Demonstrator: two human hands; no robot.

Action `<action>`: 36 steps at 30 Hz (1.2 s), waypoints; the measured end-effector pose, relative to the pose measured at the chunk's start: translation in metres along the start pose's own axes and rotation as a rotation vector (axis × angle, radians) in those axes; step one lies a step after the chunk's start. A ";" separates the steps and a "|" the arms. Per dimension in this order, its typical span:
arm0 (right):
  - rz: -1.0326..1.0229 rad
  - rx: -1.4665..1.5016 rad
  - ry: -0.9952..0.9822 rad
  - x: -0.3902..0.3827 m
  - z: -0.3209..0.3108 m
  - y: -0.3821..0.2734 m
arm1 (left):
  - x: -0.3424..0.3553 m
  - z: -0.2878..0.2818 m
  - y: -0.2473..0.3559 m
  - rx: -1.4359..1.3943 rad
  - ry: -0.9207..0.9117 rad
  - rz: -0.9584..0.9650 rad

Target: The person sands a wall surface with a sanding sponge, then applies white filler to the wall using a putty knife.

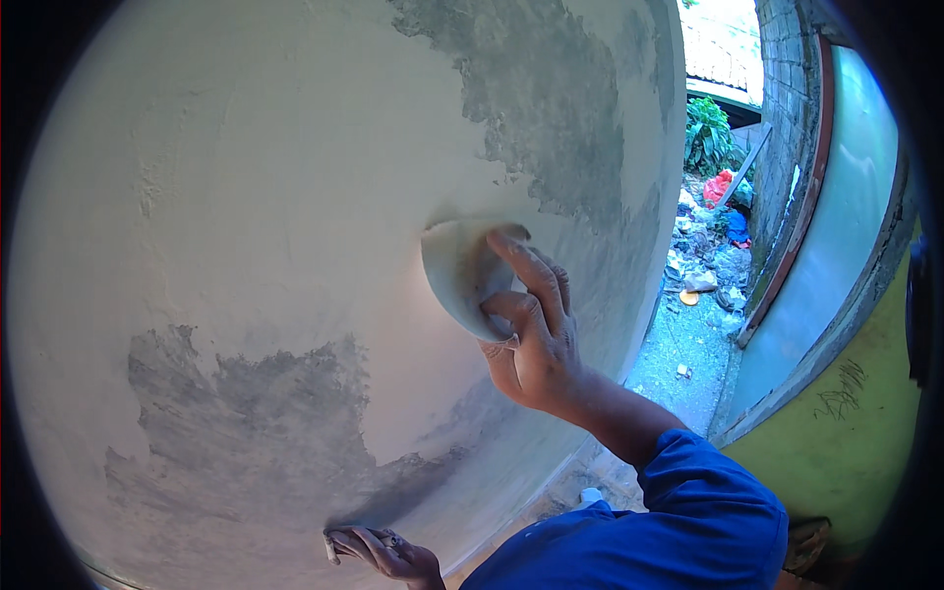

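Note:
My right hand (531, 324) presses a pale, curved, sheet-like pad (454, 280) against the patchy white and grey plastered wall (246, 177), near the middle of the view. Its fingers are bent on the pad, and a whitish dust coats them. Low in the view, my left hand (388, 551) is at the wall with its fingers folded around a small pale object (332, 546) that I cannot make out. A dark shadow runs up to the right from that hand along the plaster.
To the right, the wall ends at an opening onto a littered path (698, 334) with plants (710, 133) and a block pillar (787, 118). A pale panel (826, 236) in a frame and a yellow-green wall (836, 433) stand at the far right.

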State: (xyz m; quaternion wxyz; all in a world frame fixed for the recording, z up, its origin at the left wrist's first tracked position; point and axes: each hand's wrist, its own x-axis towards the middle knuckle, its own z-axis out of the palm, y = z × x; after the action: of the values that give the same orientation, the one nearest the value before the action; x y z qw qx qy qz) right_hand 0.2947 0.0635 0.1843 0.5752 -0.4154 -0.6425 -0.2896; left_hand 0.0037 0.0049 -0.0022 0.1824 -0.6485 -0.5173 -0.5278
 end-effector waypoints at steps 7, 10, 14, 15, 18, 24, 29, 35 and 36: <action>-0.041 0.018 -0.072 -0.007 0.018 -0.003 | -0.001 -0.001 -0.004 0.016 -0.034 0.001; 0.019 0.124 -0.246 -0.056 0.025 -0.023 | 0.002 -0.004 -0.003 0.035 -0.027 0.019; -0.026 0.120 -0.264 -0.102 0.032 -0.029 | 0.006 0.002 0.005 0.001 -0.011 0.029; 0.021 0.089 -0.255 -0.096 0.029 -0.024 | 0.006 0.003 0.003 0.003 -0.014 0.032; 0.156 -0.021 -0.125 -0.057 0.022 0.002 | 0.003 0.001 0.000 0.004 -0.009 0.016; 0.171 -0.096 0.179 -0.010 0.010 0.039 | 0.002 0.000 0.001 -0.008 -0.007 0.015; 0.129 -0.144 0.098 0.001 -0.006 0.036 | 0.003 -0.001 0.003 0.007 -0.016 0.034; 0.181 0.162 0.034 0.021 -0.032 0.023 | 0.005 -0.003 0.006 0.016 -0.024 0.019; 0.218 0.183 -0.001 0.023 -0.034 0.019 | 0.005 -0.003 0.006 0.014 -0.024 0.018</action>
State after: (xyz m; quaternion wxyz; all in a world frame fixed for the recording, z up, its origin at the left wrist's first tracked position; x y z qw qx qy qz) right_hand 0.3285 0.0489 0.2105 0.6386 -0.4286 -0.6174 -0.1653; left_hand 0.0066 0.0026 0.0047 0.1856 -0.6582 -0.5171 -0.5147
